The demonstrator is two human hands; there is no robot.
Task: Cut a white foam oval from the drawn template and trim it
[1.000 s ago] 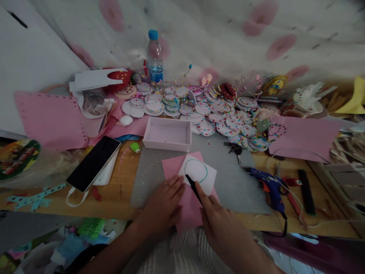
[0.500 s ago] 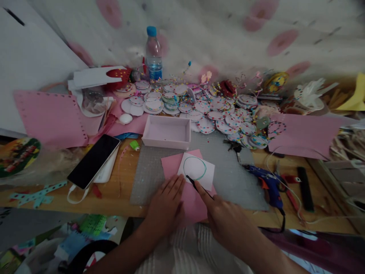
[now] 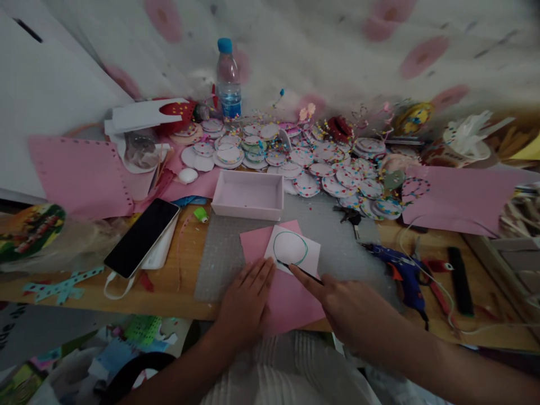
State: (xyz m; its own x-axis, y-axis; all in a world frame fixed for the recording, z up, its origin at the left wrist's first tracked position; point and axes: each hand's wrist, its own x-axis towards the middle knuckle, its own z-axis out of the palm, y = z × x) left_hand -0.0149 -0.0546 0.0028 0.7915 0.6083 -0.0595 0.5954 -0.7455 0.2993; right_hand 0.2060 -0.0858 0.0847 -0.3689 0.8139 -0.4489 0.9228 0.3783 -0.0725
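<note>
A white square of paper point(image 3: 313, 252) with a green hand-drawn circle lies on a larger pink sheet point(image 3: 291, 306). My left hand point(image 3: 248, 292) rests flat with its fingers stretched out, pressing on the pink sheet at the white square's lower left corner. In my right hand point(image 3: 343, 301) is a slim black pen-like tool point(image 3: 310, 275), the index finger laid along it. Its tip touches the white paper at the lower left of the circle. Whether it is a pen, a brush or a blade is too small to tell.
A grey mat point(image 3: 228, 253) lies under the papers. Behind them stand a shallow white box point(image 3: 248, 211) and a heap of beaded discs point(image 3: 306, 184). A blue glue gun point(image 3: 407, 281) and keys point(image 3: 348, 215) lie right; a phone point(image 3: 141, 236) left. A water bottle point(image 3: 229, 84) stands behind.
The tool has tilted flatter and my right hand has shifted slightly right, the tip staying near the circle's lower left edge. My left hand stays in place on the paper.
</note>
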